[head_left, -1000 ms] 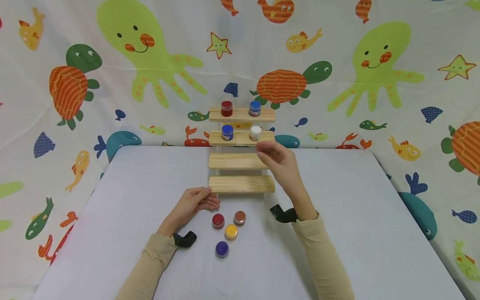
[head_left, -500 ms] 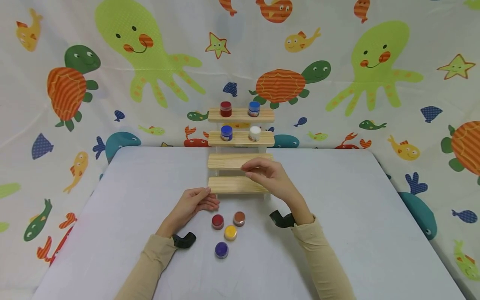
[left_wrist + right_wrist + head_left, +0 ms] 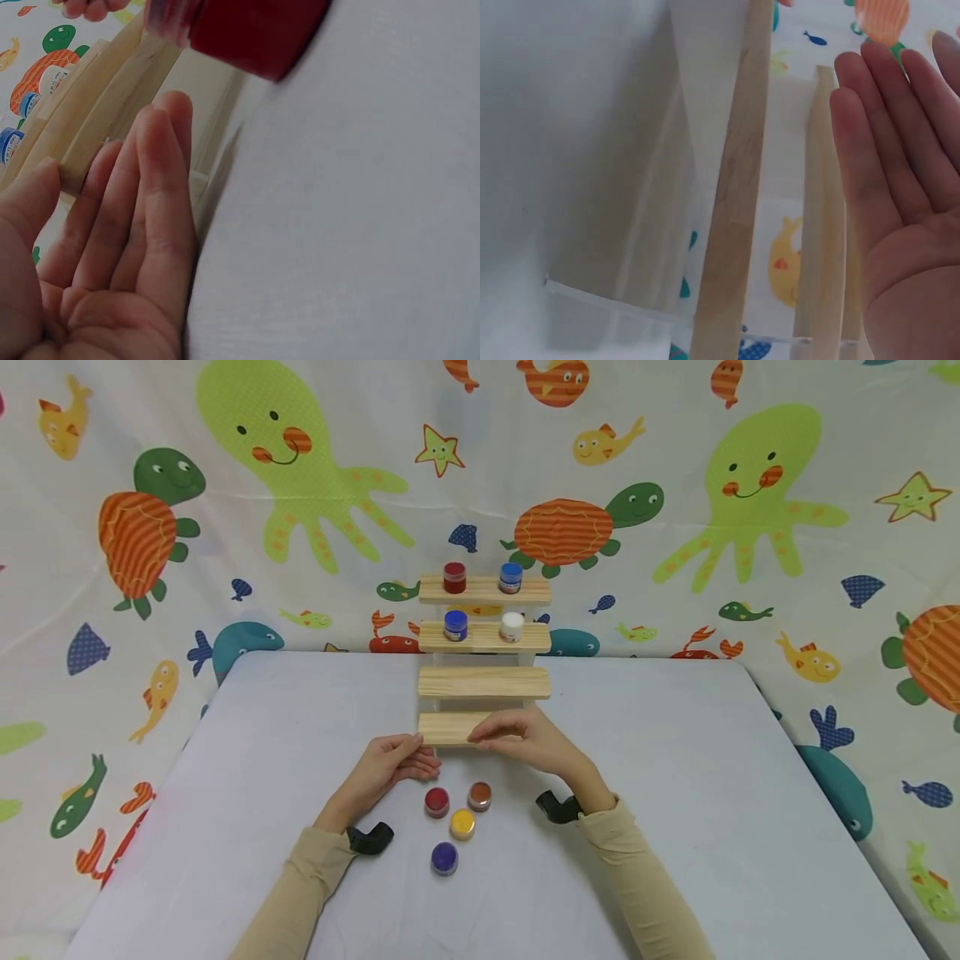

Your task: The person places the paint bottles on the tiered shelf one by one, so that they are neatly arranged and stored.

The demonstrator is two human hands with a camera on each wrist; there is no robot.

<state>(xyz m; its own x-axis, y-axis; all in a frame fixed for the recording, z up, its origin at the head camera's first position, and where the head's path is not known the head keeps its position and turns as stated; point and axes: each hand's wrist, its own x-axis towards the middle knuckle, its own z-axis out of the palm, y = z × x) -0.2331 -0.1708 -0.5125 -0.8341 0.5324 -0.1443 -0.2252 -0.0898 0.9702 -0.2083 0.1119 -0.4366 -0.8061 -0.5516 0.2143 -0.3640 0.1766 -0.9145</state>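
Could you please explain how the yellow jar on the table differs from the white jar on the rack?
Colour: the yellow jar looks yellow on top, the white jar white.
Place: the yellow jar stands on the table, the white jar on the rack, second shelf from the top.
Height: the white jar stands higher than the yellow jar.
Both stand upright.

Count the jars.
8. Top shelf: dark red jar, light blue jar. Next shelf down: dark blue jar, white jar. Table: red jar, brown jar, yellow jar, purple jar.
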